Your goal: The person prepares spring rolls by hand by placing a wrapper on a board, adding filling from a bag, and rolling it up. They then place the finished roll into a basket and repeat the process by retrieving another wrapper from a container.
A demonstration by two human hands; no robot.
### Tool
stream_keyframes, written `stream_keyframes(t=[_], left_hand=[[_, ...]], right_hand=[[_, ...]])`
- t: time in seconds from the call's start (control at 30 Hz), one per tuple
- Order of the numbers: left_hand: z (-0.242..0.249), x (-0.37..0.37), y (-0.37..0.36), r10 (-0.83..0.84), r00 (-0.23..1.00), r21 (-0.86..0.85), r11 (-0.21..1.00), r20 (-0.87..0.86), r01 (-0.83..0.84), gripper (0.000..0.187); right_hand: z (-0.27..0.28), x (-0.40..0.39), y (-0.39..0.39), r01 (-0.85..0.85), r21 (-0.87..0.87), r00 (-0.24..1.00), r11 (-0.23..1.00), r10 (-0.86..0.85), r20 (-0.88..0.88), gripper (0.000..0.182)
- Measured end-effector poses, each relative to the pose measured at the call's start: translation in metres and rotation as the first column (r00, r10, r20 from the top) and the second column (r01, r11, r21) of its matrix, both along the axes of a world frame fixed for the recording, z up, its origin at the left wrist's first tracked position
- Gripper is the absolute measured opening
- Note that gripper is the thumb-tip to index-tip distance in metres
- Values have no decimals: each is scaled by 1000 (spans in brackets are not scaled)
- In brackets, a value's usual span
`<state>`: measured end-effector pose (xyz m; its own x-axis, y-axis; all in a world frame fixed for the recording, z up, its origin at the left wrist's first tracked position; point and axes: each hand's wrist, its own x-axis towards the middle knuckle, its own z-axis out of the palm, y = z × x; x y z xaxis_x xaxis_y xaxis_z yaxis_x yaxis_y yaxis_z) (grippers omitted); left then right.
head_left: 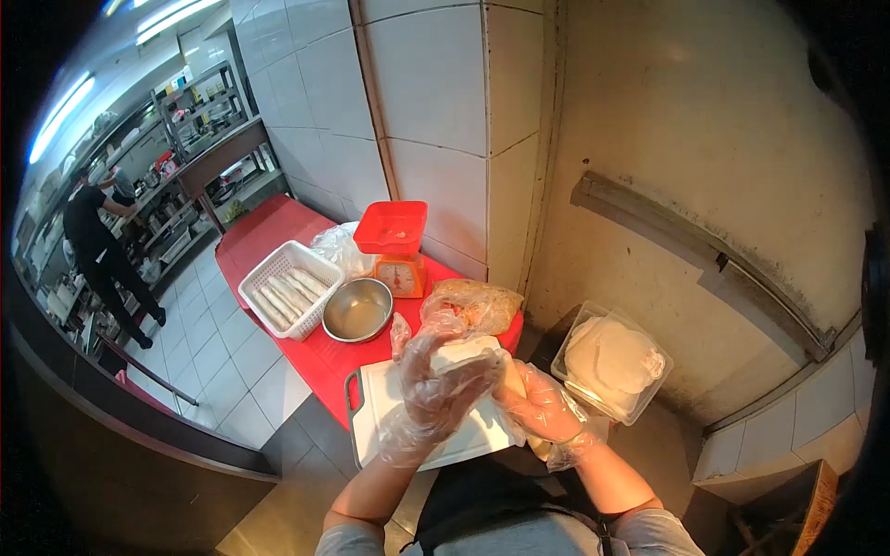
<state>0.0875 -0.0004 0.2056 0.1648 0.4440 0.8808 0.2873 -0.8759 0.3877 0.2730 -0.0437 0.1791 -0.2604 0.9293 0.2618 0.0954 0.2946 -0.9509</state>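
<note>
White board (375, 394), flat. Left hand (438, 389): fingers parted, hold unclear. Right hand (545, 410): fingers' opening and hold unclear.

Left hand (443, 394) and right hand (545, 408), both in clear gloves (408, 443), noted at the cutting board (473, 445) — metal bowl (358, 313) at eleven o'clock from it, white basket (309, 326) (holding pale rolls (289, 295)) at ten, tub (642, 408) at three.

Commercial kitchen, tiled walls (431, 88), steel shelving (200, 113), weighing scale (400, 276) (orange)
</note>
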Motion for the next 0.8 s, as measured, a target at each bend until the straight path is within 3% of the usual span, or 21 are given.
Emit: stream_keyframes(t=[0.1, 0.2, 0.3, 0.4, 0.5, 0.6, 0.67, 0.73, 0.8], left_hand=[[0, 1, -2, 98, 992, 51, 994, -79, -94, 31], [0, 1, 3, 70, 988, -33, 997, -136, -75, 30], [4, -5, 4, -76, 987, -174, 984, -144, 50, 25], [10, -5, 12, -175, 978, -353, 913, 113, 204, 19], [10, -9, 13, -368, 929, -512, 791, 40, 335, 18], [0, -7, 10, -414, 910, -449, 812, 9, 373, 19], [-13, -5, 13, -301, 949, -255, 929, -92, 269, 27], [-20, 3, 14, -406, 901, -215, 876, 153, 431, 30], [-18, 2, 16, -422, 899, -138, 890, 117, 435, 33]], right_hand=[[3, -1, 1, 10, 121, 992, 993, -26, 124, 36], [4, 0, -3, 38, 130, 978, 991, -63, 200, 41], [16, 4, -5, 42, 75, 961, 996, -61, 271, 40], [-7, 6, 2, -76, 56, 996, 996, 73, 51, 39], [-5, 9, 0, -137, -87, 990, 987, 138, 12, 35], [-1, 7, -1, -179, -75, 980, 981, 171, -104, 29], [-2, 7, -4, -266, -166, 939, 950, 216, -267, 25], [1, 5, -5, -324, -209, 901, 923, 234, -366, 22], [8, 2, -4, -350, -216, 883, 912, 244, -402, 19]])
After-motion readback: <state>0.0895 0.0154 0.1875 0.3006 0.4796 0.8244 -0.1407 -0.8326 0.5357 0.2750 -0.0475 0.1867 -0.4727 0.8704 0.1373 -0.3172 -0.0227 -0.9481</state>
